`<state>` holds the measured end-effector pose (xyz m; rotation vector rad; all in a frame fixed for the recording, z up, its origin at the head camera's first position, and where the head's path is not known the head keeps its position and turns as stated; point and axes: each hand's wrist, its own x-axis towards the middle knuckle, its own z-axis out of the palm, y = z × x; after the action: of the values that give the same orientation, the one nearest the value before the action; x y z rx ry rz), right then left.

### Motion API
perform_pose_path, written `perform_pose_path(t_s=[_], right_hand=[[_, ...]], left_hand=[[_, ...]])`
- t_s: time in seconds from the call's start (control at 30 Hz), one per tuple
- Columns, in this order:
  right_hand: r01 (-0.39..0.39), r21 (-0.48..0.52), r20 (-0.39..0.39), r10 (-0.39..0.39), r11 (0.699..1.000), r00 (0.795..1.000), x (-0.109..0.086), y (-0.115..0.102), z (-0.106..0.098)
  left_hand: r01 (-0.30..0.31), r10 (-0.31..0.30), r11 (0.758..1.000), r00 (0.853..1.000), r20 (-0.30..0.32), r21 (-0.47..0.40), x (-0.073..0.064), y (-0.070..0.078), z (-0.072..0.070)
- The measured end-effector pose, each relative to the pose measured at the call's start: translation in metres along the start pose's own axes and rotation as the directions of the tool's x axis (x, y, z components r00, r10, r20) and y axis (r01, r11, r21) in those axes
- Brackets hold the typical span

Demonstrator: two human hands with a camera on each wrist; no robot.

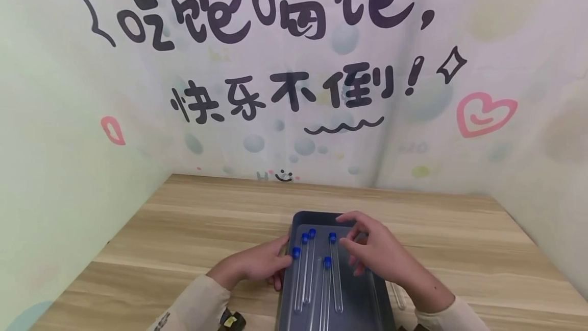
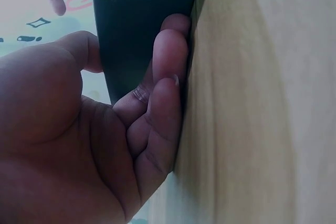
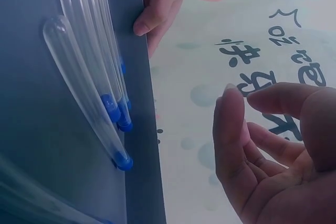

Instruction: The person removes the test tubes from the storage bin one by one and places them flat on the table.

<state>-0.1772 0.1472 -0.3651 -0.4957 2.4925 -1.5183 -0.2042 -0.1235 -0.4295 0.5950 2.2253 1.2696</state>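
Observation:
A dark grey tray (image 1: 358,295) sits on the table, holding several clear test tubes with blue caps (image 1: 337,280). My left hand (image 1: 259,262) grips the tray's left side, thumb at the rim and fingers curled against the outer wall (image 2: 136,14). Above the tray's right side, my right hand (image 1: 378,252) is raised with loosely bent fingers. Nothing shows between its thumb and index finger in the right wrist view. Several capped tubes (image 3: 84,87) lie together near the tray's left wall. Another tube, partly hidden under my right hand, lies along the right side.
A clear tube (image 1: 398,296) lies on the wooden table (image 1: 206,208) just right of the tray, partly covered by my forearm. Behind the table hangs a white printed cloth (image 1: 285,152). A small black object (image 1: 231,321) shows below my left sleeve.

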Motion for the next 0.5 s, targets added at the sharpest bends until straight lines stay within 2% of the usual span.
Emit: perform_pose_path(t_s=[0.5], right_hand=[[-0.014,0.043,0.032,0.013,0.999,0.999,0.0030,0.0092,0.0014]], left_hand=[[0.003,-0.003,1.000,1.000,0.005,0.000,-0.0006,0.0025,0.0002]])
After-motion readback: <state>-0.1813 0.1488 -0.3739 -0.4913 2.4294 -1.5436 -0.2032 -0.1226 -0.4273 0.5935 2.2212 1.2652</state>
